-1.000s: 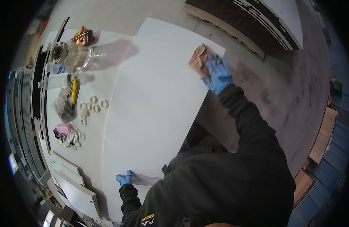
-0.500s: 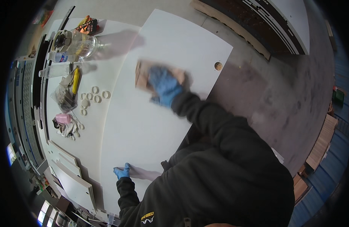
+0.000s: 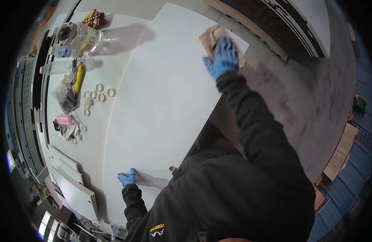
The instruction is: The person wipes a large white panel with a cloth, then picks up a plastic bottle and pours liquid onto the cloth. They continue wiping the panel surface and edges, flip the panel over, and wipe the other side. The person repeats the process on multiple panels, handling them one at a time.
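A large white panel (image 3: 149, 101) lies flat before me. At its far right corner my right hand (image 3: 225, 56), in a blue glove, presses down on a tan cloth (image 3: 208, 38) with the fingers laid over it. The cloth is crumpled and reaches the panel's edge. Hand and cloth cover part of that corner. My left hand (image 3: 127, 176), also blue-gloved, rests on the near left part of the panel, its thumb apart from the fingers, holding nothing I can see.
Left of the panel, a white surface bears a clear jug (image 3: 87, 39), plastic bottles (image 3: 59, 67), a yellow utility knife (image 3: 79, 76), several white rings (image 3: 100, 97) and a pink item (image 3: 65, 119). White boards (image 3: 75, 191) stack at lower left. Dark-edged panels (image 3: 270, 20) stand beyond the far right corner.
My right hand has slid the cloth from the panel's middle far part to its far right corner, covering the round hole there. My left hand stays nearly in place.
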The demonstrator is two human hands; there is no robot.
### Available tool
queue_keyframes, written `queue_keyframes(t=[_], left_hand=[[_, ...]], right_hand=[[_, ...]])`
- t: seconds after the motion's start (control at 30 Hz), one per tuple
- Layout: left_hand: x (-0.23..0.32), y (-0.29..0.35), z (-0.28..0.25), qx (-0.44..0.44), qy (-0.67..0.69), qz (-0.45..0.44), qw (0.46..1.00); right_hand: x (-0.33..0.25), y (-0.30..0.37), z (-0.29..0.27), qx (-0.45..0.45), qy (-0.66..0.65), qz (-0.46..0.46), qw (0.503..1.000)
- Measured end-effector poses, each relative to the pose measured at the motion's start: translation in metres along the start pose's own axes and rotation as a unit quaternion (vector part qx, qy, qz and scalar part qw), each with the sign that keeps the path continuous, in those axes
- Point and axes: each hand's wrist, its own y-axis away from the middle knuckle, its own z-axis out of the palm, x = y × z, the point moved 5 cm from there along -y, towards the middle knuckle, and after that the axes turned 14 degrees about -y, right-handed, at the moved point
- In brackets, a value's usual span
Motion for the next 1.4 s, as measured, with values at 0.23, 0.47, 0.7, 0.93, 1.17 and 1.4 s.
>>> queue_keyframes(t=[0.23, 0.47, 0.7, 0.93, 1.17, 1.4], left_hand=[[0.004, -0.004, -0.004, -0.025, -0.009, -0.015, 1.000], [0.006, -0.005, -0.007, -0.027, -0.013, -0.014, 0.999], [0.006, -0.002, -0.007, -0.009, -0.009, -0.018, 1.000], [0.005, -0.002, -0.007, -0.009, 0.008, -0.016, 1.000], [0.004, -0.003, -0.005, -0.014, 0.011, -0.015, 1.000], [0.003, -0.002, -0.004, 0.001, 0.020, -0.014, 1.000]], right_hand=[[-0.148, 0.179, -0.006, -0.313, -0.163, -0.106, 0.929], [-0.073, 0.078, -0.011, -0.240, -0.162, -0.002, 0.957], [-0.097, 0.067, -0.020, -0.204, -0.132, -0.073, 0.967], [0.038, 0.010, -0.040, -0.113, -0.163, 0.334, 0.921], [0.053, -0.020, -0.001, -0.237, -0.222, 0.422, 0.847], [0.051, -0.020, -0.007, -0.177, -0.335, 0.518, 0.767]])
